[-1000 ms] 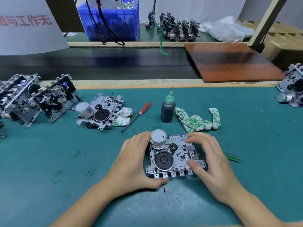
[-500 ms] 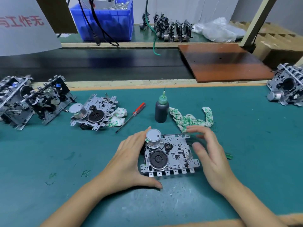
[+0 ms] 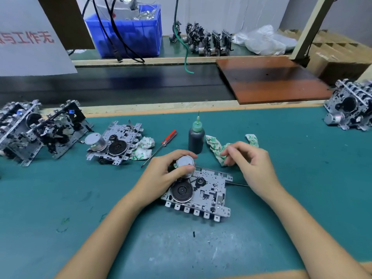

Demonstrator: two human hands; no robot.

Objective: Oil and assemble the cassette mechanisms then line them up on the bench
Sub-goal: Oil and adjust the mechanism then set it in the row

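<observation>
Teal matting (image 3: 302,178), scuffed pale near the front edge, covers the bench before a black conveyor belt (image 3: 130,83). At its middle lies a stamped-metal cassette mechanism (image 3: 203,195) — perforated plate, black flywheel. The left hand (image 3: 163,176) grips its cylindrical silver motor (image 3: 185,163); the right hand (image 3: 249,162) hovers with loosely curled fingers, seemingly holding nothing, beside a crumpled printed rag (image 3: 216,147) and dark oil bottle (image 3: 196,138).
</observation>
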